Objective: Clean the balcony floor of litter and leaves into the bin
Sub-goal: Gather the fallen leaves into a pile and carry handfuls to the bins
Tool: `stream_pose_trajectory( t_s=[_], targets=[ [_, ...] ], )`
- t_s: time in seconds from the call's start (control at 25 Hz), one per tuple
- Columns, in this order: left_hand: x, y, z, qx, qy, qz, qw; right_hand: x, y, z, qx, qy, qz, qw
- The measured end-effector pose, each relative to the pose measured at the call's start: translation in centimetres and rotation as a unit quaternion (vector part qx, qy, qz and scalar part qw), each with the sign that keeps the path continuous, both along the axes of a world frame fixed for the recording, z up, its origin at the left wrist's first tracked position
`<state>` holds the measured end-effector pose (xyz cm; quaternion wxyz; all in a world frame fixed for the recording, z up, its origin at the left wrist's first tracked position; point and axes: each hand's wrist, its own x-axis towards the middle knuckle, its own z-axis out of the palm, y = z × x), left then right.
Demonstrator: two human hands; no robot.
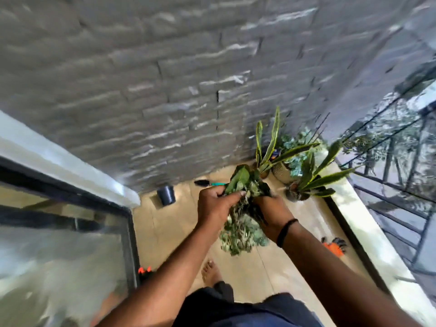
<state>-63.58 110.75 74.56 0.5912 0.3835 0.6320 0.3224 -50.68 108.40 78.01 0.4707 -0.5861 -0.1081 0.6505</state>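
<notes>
Leaves [240,208], light, loose and crumbly, I clutch bunched between both hands, left [215,204] and right [274,214], fingers curled.

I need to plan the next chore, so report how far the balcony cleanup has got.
Done: the tiled floor near the feet shows no loose leaves. In hand: the left hand and right hand grip a bundle of leaves held above the floor. Left: binning the bundle; no bin is clearly in view, only a small dark pot by the wall.
</notes>
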Motion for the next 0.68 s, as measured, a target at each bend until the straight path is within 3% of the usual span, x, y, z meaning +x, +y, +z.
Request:
stream_pose_trajectory(
  t_s=[0.32,0.48,0.68],
  targets=[
    [9.2,-3.1,7.9,0.15,0.027,-0.072,0.986,7.3,-6.3,7.3,0.099,0.074,-0.174,0.977],
    [16.0,-9.8,10.4,0.188,0.044,-0.115,0.974,12.7,-13.3,8.4,0.105,0.072,-0.253,0.959],
    [23.8,-18.1,11.9,0.201,0.001,-0.222,0.954,19.3,-23.0,8.9,0.118,0.039,-0.34,0.932]
  ],
)
